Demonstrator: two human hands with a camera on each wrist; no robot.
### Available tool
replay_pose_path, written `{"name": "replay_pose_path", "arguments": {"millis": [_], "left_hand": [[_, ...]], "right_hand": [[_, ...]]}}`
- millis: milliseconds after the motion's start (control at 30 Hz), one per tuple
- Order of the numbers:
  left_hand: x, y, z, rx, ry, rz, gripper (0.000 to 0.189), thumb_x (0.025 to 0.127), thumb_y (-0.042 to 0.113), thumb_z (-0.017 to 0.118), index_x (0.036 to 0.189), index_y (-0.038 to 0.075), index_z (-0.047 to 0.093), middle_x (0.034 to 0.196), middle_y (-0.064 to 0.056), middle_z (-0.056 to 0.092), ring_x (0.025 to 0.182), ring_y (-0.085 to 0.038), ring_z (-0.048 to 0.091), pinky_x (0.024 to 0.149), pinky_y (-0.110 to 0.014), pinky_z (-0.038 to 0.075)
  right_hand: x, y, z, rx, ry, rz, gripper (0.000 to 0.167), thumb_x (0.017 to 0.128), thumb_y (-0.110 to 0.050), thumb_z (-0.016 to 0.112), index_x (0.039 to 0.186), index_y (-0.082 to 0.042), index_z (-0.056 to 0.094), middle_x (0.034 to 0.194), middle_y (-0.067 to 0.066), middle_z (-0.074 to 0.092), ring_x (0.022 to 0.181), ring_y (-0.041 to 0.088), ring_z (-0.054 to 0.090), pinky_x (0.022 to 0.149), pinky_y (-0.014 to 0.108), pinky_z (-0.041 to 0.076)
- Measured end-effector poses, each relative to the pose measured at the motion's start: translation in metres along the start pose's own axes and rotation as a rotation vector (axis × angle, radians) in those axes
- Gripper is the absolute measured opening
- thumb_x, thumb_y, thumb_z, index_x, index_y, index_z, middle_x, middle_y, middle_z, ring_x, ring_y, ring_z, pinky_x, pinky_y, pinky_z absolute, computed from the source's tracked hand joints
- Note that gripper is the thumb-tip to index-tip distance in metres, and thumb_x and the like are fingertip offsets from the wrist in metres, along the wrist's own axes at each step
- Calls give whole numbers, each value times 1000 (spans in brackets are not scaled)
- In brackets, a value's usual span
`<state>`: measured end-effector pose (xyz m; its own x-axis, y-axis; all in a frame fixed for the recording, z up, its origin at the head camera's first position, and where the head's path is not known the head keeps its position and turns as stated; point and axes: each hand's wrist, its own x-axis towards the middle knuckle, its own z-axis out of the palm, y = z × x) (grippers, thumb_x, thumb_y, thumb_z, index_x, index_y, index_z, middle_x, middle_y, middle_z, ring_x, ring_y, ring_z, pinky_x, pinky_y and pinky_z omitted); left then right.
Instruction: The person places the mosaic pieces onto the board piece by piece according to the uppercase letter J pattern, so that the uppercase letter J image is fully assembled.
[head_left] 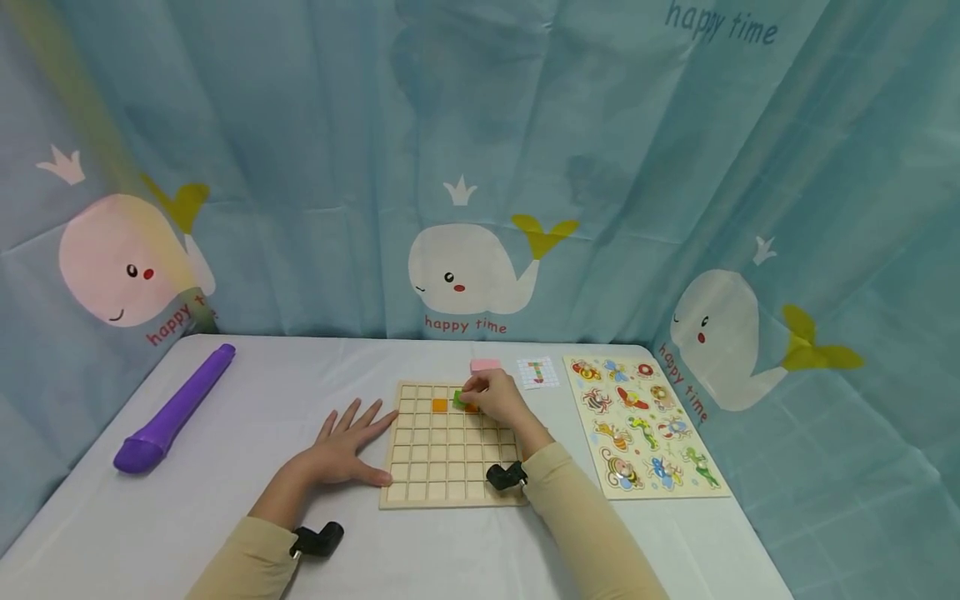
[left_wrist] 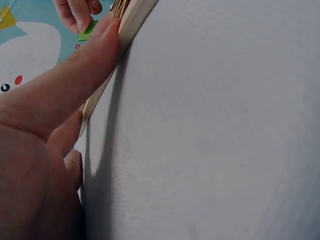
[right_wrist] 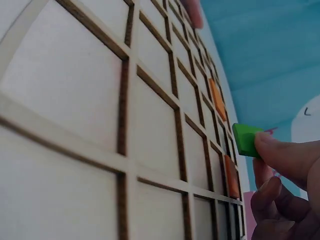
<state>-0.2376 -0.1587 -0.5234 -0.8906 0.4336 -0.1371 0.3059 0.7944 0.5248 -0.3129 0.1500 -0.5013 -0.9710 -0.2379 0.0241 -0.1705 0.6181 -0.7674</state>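
A square wooden grid board (head_left: 441,469) lies on the white table. My right hand (head_left: 501,402) pinches a small green square tile (right_wrist: 245,140) between thumb and fingertip, close over the board's far rows. One orange tile (head_left: 440,406) sits in a cell left of the green one. Another orange tile (right_wrist: 231,176) lies in a cell beside my right fingers, partly covered by them in the head view. My left hand (head_left: 337,450) is spread flat, its thumb (left_wrist: 102,37) and index finger against the board's left edge.
Behind the board lie a pink piece (head_left: 485,365) and a small printed card (head_left: 538,372). A puzzle board with cartoon insects (head_left: 637,429) is at the right. Far left rests a purple microphone-shaped object (head_left: 176,412). A blue whale-print curtain (head_left: 315,167) hangs behind the table.
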Motion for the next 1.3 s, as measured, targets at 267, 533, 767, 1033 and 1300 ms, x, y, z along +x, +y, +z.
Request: {"name": "replay_pose_path", "arguments": {"millis": [267, 533, 767, 1033, 1300], "left_hand": [[0, 1, 0, 5, -4, -10, 116, 66, 73, 79, 161, 26, 29, 170, -15, 11, 154, -46, -8, 119, -68, -10], [0, 1, -1, 4, 1, -5, 117, 66, 73, 79, 161, 25, 30, 170, -16, 11, 154, -47, -7, 119, -68, -10], [-1, 2, -1, -2, 8, 2, 116, 66, 72, 80, 160, 25, 30, 169, -17, 12, 154, -47, -6, 118, -68, -10], [-1, 2, 0, -2, 10, -6, 118, 65, 72, 80, 160, 23, 30, 169, -18, 12, 154, -48, -6, 118, -68, -10], [0, 2, 1, -7, 11, -5, 118, 65, 72, 80, 160, 23, 31, 169, -18, 12, 154, -48, -6, 118, -68, -10]], "right_hand": [[2, -2, 8, -128, -5, -28, 11, 93, -27, 75, 86, -19, 75, 84, -7, 70, 77, 12, 61, 71, 30, 52], [5, -8, 12, -224, -35, -19, 9, 91, -28, 77, 89, -20, 76, 83, -7, 69, 74, 9, 60, 70, 30, 52], [-2, -12, 8, -189, -18, -2, 19, 93, -28, 75, 107, -16, 75, 89, -3, 67, 76, 14, 60, 69, 32, 51], [-21, -14, -6, -116, 15, -50, 18, 95, -28, 72, 107, -14, 75, 89, -3, 69, 78, 14, 63, 67, 30, 55], [-43, -8, -29, -75, 52, -31, 24, 95, -27, 73, 111, -9, 75, 92, 0, 69, 82, 15, 63, 68, 31, 55]]}}
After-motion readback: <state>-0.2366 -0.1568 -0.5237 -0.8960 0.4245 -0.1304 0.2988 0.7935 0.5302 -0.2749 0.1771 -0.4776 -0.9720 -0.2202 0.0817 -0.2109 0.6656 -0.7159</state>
